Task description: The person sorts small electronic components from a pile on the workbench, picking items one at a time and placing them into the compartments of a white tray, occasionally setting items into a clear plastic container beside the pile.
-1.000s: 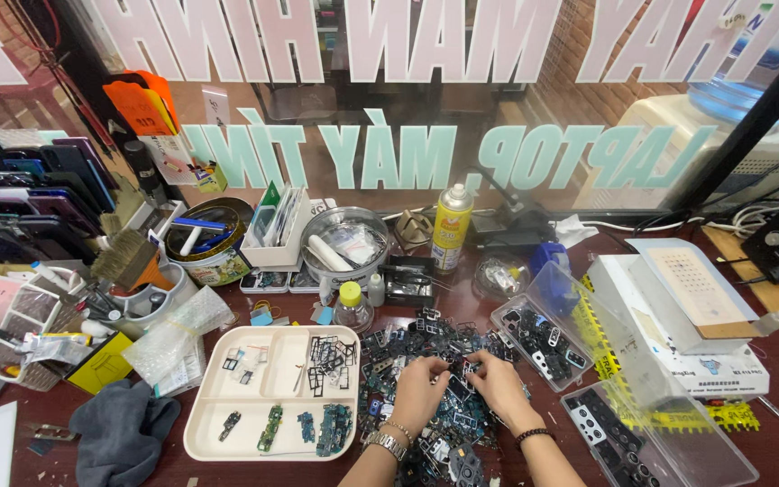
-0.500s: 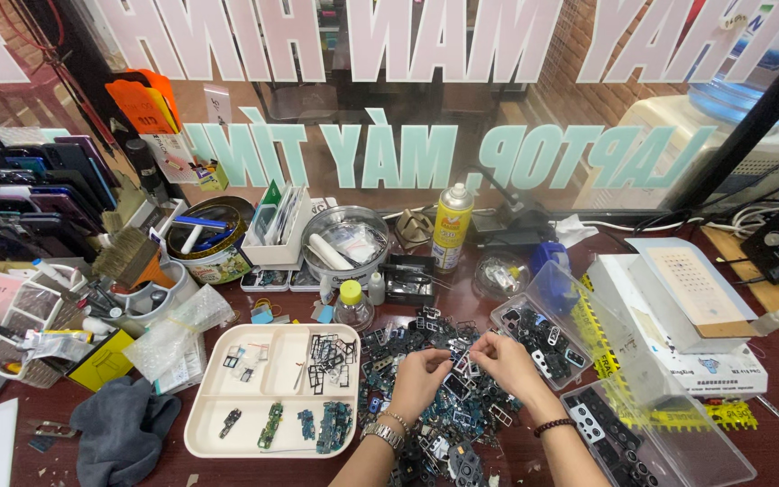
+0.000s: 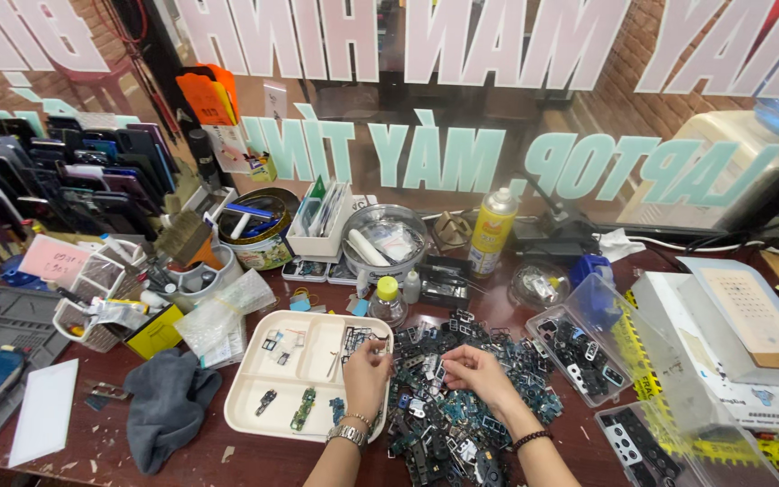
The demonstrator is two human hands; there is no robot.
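Observation:
My left hand [image 3: 367, 372] reaches over the right edge of a cream compartment tray [image 3: 268, 400] and pinches a small dark metal part above the tray's upper right compartment, where several similar parts lie. My right hand [image 3: 477, 372] rests on a heap of small dark phone parts [image 3: 448, 424] spread on the brown table, its fingers curled among the pieces; whether it grips one is unclear. The tray's lower compartments hold a few green circuit pieces [image 3: 303, 408]. A watch sits on my left wrist and a dark bead bracelet on my right.
A clear plastic box [image 3: 579, 347] of dark parts stands to the right, with a second box [image 3: 651, 446] nearer me. A grey cloth [image 3: 169, 406] lies left of the tray. Behind stand a small bottle [image 3: 388, 302], a yellow spray can [image 3: 492, 230], a metal bowl [image 3: 385, 242] and racks of phones [image 3: 56, 176].
My left hand has moved left from the heap to the tray's upper right compartment with a small part. My right hand has shifted slightly left on the heap.

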